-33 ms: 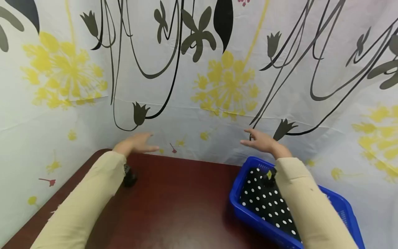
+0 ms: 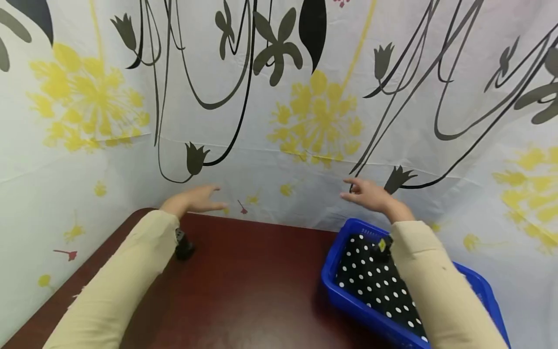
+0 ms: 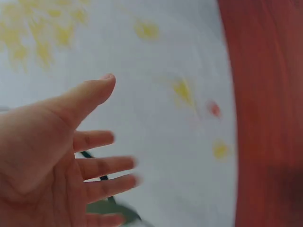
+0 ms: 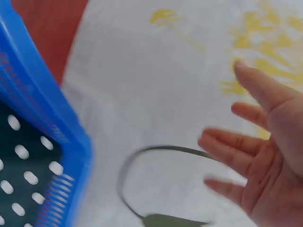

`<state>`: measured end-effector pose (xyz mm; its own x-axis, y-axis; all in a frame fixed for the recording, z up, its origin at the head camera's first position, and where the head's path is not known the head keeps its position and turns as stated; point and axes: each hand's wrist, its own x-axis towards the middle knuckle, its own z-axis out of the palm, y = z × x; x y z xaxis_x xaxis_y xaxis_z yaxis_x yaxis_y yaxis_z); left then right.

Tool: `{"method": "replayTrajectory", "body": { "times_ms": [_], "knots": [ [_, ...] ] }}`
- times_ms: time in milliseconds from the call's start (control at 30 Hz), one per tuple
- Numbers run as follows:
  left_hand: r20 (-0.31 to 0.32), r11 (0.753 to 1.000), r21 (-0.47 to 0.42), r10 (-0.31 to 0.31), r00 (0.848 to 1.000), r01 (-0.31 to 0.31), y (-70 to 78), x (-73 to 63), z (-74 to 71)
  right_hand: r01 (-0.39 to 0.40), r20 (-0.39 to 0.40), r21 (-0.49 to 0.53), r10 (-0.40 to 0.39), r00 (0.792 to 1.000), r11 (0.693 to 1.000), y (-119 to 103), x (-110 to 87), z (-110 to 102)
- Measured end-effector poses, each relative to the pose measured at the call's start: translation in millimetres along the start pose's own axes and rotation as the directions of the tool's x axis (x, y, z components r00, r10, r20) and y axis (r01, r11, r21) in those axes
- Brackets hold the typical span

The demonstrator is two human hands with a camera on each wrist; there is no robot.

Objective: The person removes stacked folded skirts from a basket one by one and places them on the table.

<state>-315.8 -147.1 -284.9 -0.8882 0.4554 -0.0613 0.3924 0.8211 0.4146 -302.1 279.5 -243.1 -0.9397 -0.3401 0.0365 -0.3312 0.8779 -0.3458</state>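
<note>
Both hands hover in the air above the far side of a dark red table, and neither holds anything. My left hand is over the table's far left part; in the left wrist view its fingers are spread and the palm shows. On the other side, my right hand is above the far end of a blue plastic basket, with its fingers extended and apart in the right wrist view. Inside the basket lies a black cloth with white dots, partly hidden by the right sleeve.
A white curtain printed with yellow and grey flowers hangs behind the table and along its left side. A small black device shows under the left wrist, and another under the right. The basket stands at the table's right.
Both hands have shifted very slightly to the right. The basket and the dotted cloth have stayed in place.
</note>
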Motion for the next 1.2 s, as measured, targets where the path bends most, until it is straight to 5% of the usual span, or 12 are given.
{"method": "replayTrajectory", "body": {
  "times_ms": [100,233,533,800,1067,1167,1200],
  "knots": [
    [0.037,0.984,-0.127,0.129,0.991,-0.124,33.8,10.8,-7.1,-0.007,-0.074,-0.02,0.006,0.997,1.0,-5.2,-20.7,-25.5],
    [0.045,0.953,-0.24,0.201,0.979,-0.185,73.8,24.6,-3.0,-0.027,-0.086,-0.085,0.02,0.996,0.996,-7.6,-48.8,-47.7],
    [0.108,0.878,-0.403,0.324,0.94,-0.256,158.3,65.1,43.2,-0.081,-0.036,-0.147,0.077,0.996,0.986,25.0,-103.6,-54.0],
    [0.215,0.751,-0.659,0.25,0.944,-0.049,206.1,104.3,107.1,-0.166,0.048,-0.03,0.167,0.985,0.986,86.0,-137.1,-26.0],
    [0.272,0.718,-0.685,0.095,0.958,0.124,230.4,122.2,153.6,-0.275,0.119,0.107,0.262,0.958,0.956,134.8,-158.9,4.9],
    [0.317,0.7,-0.685,0.039,0.947,0.201,238.7,129.4,164.6,-0.343,0.164,0.117,0.322,0.932,0.932,151.3,-167.9,15.4],
    [0.341,0.69,-0.687,0.03,0.94,0.227,237.9,141.3,175.2,-0.365,0.18,0.129,0.34,0.923,0.922,155.6,-170.4,18.8]
  ]
}}
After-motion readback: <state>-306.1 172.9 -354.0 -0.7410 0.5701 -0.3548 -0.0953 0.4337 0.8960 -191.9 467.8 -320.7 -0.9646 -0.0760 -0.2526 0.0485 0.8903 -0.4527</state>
